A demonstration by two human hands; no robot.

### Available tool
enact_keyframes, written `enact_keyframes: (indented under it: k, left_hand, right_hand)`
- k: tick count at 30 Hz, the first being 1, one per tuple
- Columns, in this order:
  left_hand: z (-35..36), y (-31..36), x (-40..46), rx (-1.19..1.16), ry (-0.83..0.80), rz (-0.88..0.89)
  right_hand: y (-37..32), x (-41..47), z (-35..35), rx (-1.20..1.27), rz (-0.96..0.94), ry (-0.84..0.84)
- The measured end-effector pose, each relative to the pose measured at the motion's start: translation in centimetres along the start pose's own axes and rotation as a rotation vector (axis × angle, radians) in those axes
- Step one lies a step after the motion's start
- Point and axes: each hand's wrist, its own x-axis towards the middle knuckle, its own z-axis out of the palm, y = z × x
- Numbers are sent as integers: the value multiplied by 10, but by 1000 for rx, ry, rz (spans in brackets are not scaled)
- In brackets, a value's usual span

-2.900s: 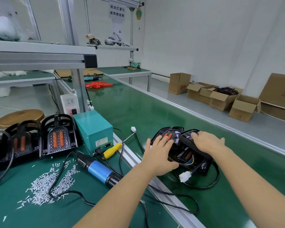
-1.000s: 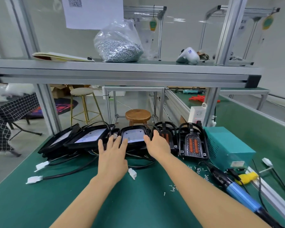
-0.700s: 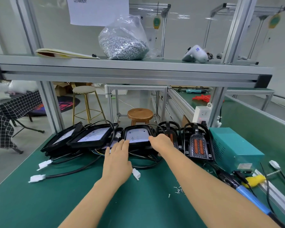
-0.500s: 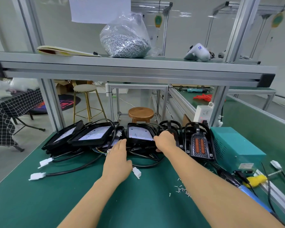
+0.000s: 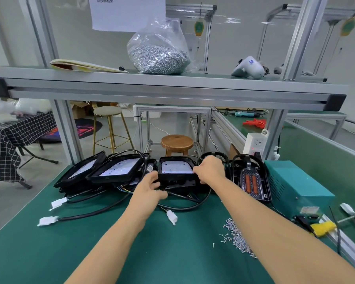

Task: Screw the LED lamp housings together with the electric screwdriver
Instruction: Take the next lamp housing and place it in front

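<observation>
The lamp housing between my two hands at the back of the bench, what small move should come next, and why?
Probably lift the lamp housing clear and draw it toward you. The left hand and right hand grip its two sides, but it sits among the other housings with black cables trailing under it. The bare green mat nearer you, beside the loose screws, offers working room.

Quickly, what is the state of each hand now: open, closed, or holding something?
Left hand: grips the left edge of the lamp housing.
Right hand: grips the same housing's right edge.

Black lamp housing (image 5: 177, 177), green bench mat (image 5: 49, 242), teal box (image 5: 295, 185)
</observation>
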Motion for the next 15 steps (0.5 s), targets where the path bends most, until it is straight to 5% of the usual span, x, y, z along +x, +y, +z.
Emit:
enact_keyframes:
  k: [4, 7, 12, 15]
  left_hand:
    - [-5, 9, 3, -548, -11, -79]
    - [-4, 18, 9, -744, 1, -228]
    - [5, 21, 12, -566, 19, -453]
    - [9, 21, 12, -518, 70, -450]
  right_hand:
    - [-5, -10, -24, 264, -105, 72]
    - [-5, -19, -33, 305, -181, 30]
    - [20, -24, -19, 640, 28, -177]
    - [41, -26, -4, 618, 179, -211]
